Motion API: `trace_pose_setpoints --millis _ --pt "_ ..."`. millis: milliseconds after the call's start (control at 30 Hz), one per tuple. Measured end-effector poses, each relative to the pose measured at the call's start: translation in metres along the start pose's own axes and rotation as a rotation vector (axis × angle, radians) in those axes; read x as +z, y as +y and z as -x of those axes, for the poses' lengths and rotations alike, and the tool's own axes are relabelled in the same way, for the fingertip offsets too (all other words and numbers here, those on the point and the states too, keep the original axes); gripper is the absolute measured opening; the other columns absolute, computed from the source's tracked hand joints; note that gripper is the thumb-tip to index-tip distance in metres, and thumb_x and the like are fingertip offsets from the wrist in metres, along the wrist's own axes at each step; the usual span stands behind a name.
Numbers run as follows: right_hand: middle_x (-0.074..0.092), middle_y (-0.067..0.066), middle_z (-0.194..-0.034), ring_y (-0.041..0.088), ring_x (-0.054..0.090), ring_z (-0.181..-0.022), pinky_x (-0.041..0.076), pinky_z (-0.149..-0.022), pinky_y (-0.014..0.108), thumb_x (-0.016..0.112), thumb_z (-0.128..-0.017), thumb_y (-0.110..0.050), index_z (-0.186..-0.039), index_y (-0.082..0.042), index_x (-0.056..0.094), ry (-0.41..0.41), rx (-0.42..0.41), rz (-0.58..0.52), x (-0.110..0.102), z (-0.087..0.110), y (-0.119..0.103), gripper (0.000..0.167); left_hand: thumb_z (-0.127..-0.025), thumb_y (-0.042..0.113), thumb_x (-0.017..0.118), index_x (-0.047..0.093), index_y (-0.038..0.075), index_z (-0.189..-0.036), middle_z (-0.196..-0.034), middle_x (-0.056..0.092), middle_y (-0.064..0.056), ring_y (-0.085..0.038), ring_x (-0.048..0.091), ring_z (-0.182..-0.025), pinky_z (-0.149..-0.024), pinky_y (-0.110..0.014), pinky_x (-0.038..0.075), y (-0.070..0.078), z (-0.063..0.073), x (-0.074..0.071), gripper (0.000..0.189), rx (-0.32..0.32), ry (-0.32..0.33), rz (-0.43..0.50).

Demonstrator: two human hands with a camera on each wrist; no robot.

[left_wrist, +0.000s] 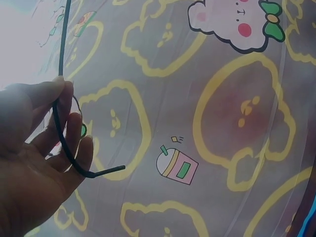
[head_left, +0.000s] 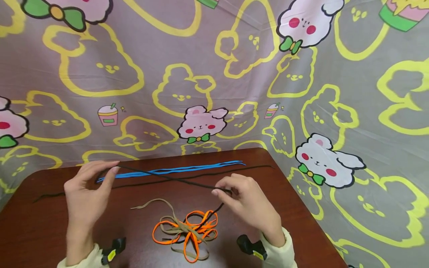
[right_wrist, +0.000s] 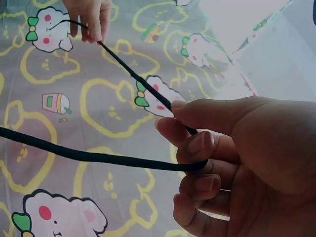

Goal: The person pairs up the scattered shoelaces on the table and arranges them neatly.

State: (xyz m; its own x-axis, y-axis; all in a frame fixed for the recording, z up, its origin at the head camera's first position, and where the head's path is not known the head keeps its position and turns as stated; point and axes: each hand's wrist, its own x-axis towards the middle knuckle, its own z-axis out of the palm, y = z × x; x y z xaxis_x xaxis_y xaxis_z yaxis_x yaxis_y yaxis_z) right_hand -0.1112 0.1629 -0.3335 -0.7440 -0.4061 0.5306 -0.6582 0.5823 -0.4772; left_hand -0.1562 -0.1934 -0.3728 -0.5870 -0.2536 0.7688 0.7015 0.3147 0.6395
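Reddish-brown wood makes up the table [head_left: 33,230], its rounded far corners and back edge close against the patterned cloth [head_left: 234,89], its right edge slanting down past the right hand [head_left: 248,201]. Just inside the back edge lie blue laces [head_left: 174,170], and in front of them a second dark lace [head_left: 214,173] runs nearly the full width, one end near the left side, the other by the far right corner. Nearer the person, an orange lace [head_left: 190,236] and a tan lace [head_left: 185,227] sit looped together, with brown wood to either side of them. The hands are raised and well apart, and the black lace [head_left: 187,181] spans the air between them, sloping down to the right, passing in front of the blue laces as the head camera sees it; from the right hand it drops to the orange and tan loops. The left hand [head_left: 88,193] pinches it between thumb and fingertip, a short free end hanging along the other fingers. The right thumb and forefinger are closed on it too, and there it bends back among the curled fingers.
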Motion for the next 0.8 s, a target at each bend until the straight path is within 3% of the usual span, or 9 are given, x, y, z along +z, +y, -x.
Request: trace_pose_setpoints --millis 100,267,567,800 --pt "0.057 -0.015 -0.076 0.001 0.045 -0.065 0.04 -0.057 0.02 0.079 -0.09 -0.016 -0.091 -0.022 0.074 0.004 -0.005 -0.014 -0.002 0.001 0.0 0.008 -0.082 -0.017 0.072 0.076 -0.012 -0.097 -0.094 0.074 0.002 -0.008 0.061 -0.093 -0.08 -0.014 0.045 0.0 -0.001 -0.003 0.016 -0.001 0.036 0.0" --pt "0.055 -0.014 -0.075 0.001 0.044 -0.063 0.039 -0.055 0.02 0.078 -0.092 -0.019 -0.091 -0.019 0.074 0.008 -0.011 -0.046 -0.007 0.004 0.001 0.004 -0.083 -0.014 0.073 0.074 -0.016 -0.097 -0.094 0.072 0.016 -0.004 0.062 -0.095 -0.086 -0.015 0.044 0.0 -0.002 -0.006 0.013 -0.015 0.092 -0.032" --pt "0.055 -0.013 -0.074 0.002 0.044 -0.061 0.038 -0.053 0.019 0.076 -0.093 -0.018 -0.09 -0.019 0.073 0.01 -0.015 -0.081 -0.014 0.005 0.001 0.004 -0.086 -0.009 0.074 0.071 -0.019 -0.098 -0.09 0.071 0.014 -0.004 0.058 -0.084 -0.077 -0.016 0.042 -0.002 -0.004 -0.013 0.016 -0.058 0.182 -0.022" --pt "0.056 -0.013 -0.074 0.003 0.045 -0.062 0.039 -0.054 0.02 0.077 -0.092 -0.014 -0.089 -0.022 0.073 0.012 0.0 -0.074 -0.019 0.006 0.001 0.01 -0.085 -0.009 0.074 0.068 -0.024 -0.098 -0.088 0.073 0.008 -0.005 0.065 -0.082 -0.081 -0.017 0.047 -0.005 -0.007 -0.018 0.02 -0.095 0.289 0.053"
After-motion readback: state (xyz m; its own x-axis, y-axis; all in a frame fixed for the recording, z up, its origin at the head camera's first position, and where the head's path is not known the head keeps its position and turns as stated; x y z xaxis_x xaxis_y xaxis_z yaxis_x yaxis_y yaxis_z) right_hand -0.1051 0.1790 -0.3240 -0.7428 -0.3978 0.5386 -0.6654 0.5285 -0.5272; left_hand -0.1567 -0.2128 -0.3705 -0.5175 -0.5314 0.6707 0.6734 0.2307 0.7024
